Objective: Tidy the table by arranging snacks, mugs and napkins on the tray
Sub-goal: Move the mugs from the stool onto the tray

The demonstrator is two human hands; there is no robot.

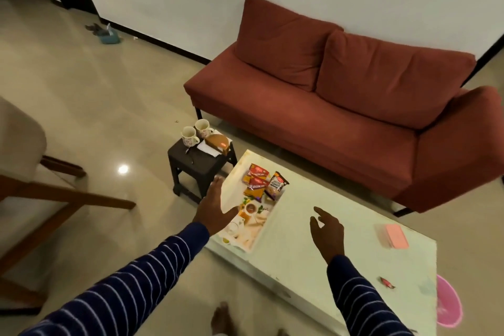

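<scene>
Fingers (218, 185) spread empty, tray (255, 236) running lengthwise away

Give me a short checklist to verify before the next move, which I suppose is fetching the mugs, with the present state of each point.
1. Left hand free: ok, fingers straight, holding nothing.
2. Right hand free: ok, open above the pale low table.
3. Three snack packets on the printed rectangular tray: ok.
4. Two white patterned mugs on the tray: not ok, both stand on the small dark stool.
5. White napkins on the tray: not ok, on the stool beside the mugs.
6. Mugs empty: cannot tell.
</scene>
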